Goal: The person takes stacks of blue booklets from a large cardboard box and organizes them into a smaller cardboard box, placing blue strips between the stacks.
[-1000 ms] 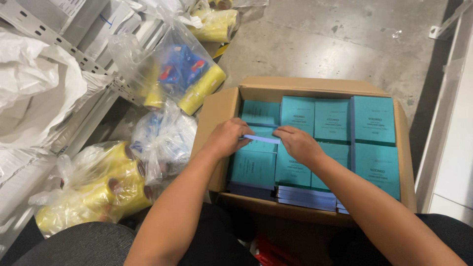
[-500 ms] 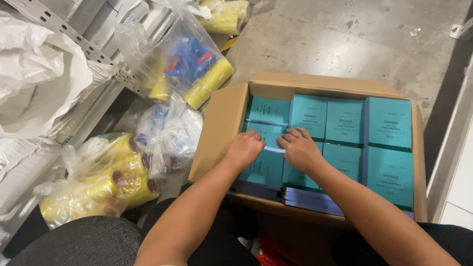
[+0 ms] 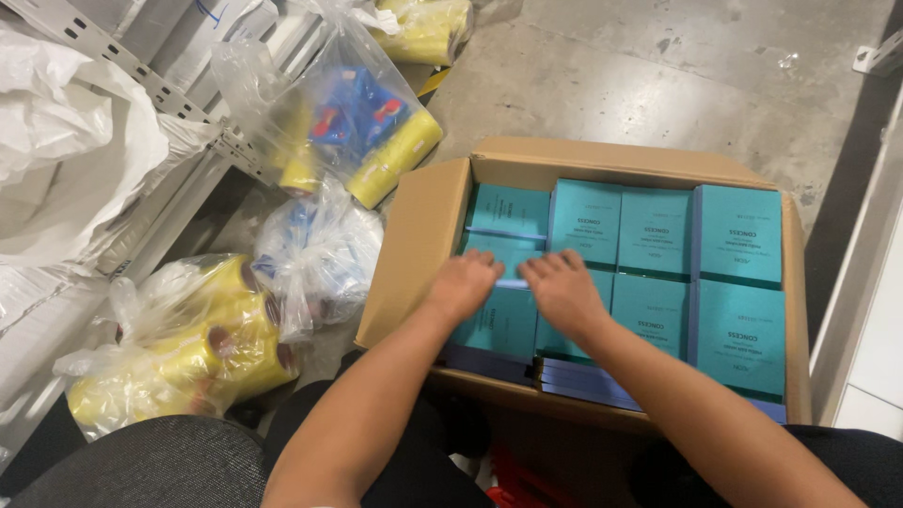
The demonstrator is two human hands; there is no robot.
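An open cardboard box point(image 3: 419, 249) on the floor holds several flat teal cartons point(image 3: 734, 235) packed in rows. My left hand point(image 3: 463, 285) and my right hand point(image 3: 562, 290) lie side by side, palms down, on the teal cartons in the box's left half. Their fingers press on a carton point(image 3: 513, 252) that stands slightly raised between its neighbours. Neither hand is closed around anything that I can see. Dark blue carton edges point(image 3: 574, 376) show along the near wall of the box.
Clear plastic bags of yellow rolls point(image 3: 188, 348) and blue items point(image 3: 362, 122) lie left of the box. A white metal shelf frame point(image 3: 141, 85) and white plastic sheeting point(image 3: 56, 150) fill the far left. Bare concrete floor point(image 3: 658, 85) lies beyond; a white panel point(image 3: 870, 282) stands on the right.
Both hands have slid closer together and flatter onto the cartons. The thin carton they held between them now sits lower in the row. The camera has shifted slightly.
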